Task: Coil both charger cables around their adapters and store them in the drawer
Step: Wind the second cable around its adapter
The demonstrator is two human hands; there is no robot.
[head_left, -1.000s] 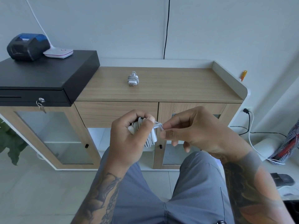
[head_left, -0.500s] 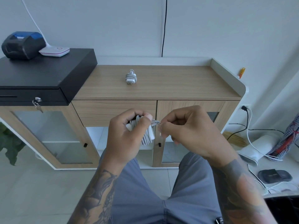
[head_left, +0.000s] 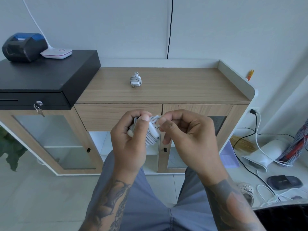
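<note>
Two hands: working one charger.
left hand (head_left: 129, 140): gripping white ribbed cable coil (head_left: 150, 132).
right hand (head_left: 188, 137): pinching cable end (head_left: 158, 117).
second charger (head_left: 135, 80): lying coiled on woodgrain cabinet top (head_left: 183, 87).

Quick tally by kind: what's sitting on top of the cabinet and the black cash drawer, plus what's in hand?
Coiled chargers: 2, one on the cabinet top, one in the left hand
Receipt printers: 1
White desk lamp bases: 1
Cash drawers: 1
Total: 5
</note>
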